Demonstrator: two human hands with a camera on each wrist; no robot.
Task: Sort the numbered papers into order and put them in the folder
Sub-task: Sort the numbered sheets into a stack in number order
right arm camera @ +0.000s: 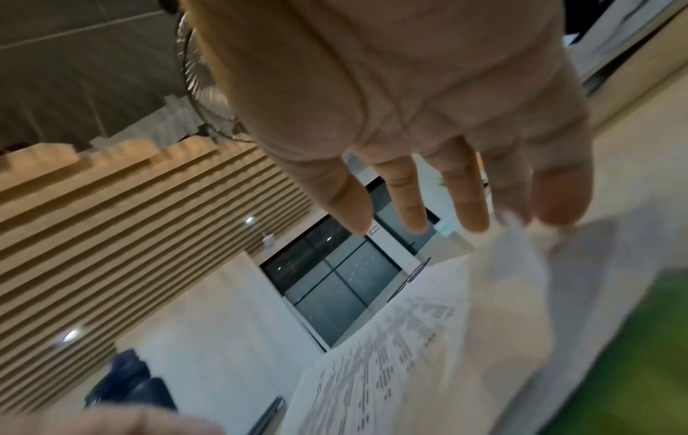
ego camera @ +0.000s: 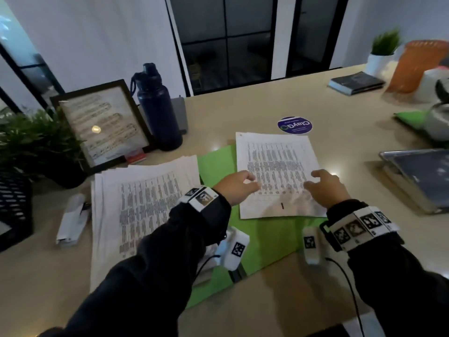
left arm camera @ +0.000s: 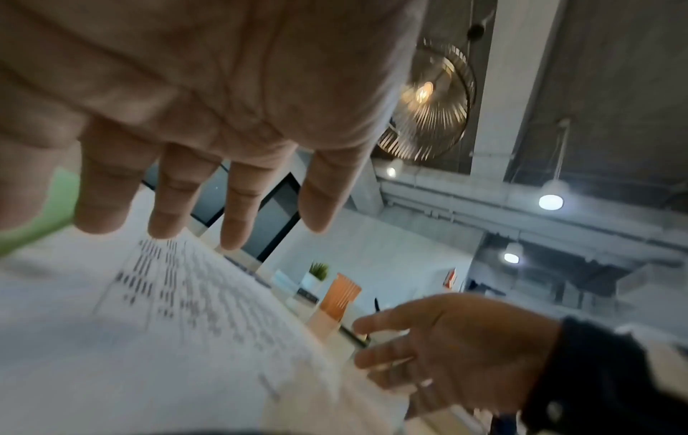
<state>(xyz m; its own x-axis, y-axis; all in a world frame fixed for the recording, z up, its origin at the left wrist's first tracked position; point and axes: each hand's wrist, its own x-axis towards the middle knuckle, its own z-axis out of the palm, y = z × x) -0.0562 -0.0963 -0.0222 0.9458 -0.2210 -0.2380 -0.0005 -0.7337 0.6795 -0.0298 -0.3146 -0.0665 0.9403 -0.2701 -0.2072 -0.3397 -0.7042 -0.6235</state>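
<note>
White printed paper, a single sheet (ego camera: 277,173) marked "1" near its lower edge, lies on the open green folder (ego camera: 267,239) in the middle of the beige table (ego camera: 279,103). Both hands hover just over its near half: the left hand (ego camera: 234,188) and the right hand (ego camera: 324,187) have fingers spread and relaxed, gripping nothing, as both wrist views confirm. Whether any fingertip touches the sheet cannot be told. To the left, overlapping the folder's edge, sits the larger stack of papers (ego camera: 143,215), apparently unsorted. Judging by this, the sorting is at its start, with the first page laid down. The next move likely calls for finding page two in the stack and laying it squarely on this sheet. A dark water bottle (ego camera: 158,110) and a framed picture (ego camera: 102,125) stand behind the stack.
</note>
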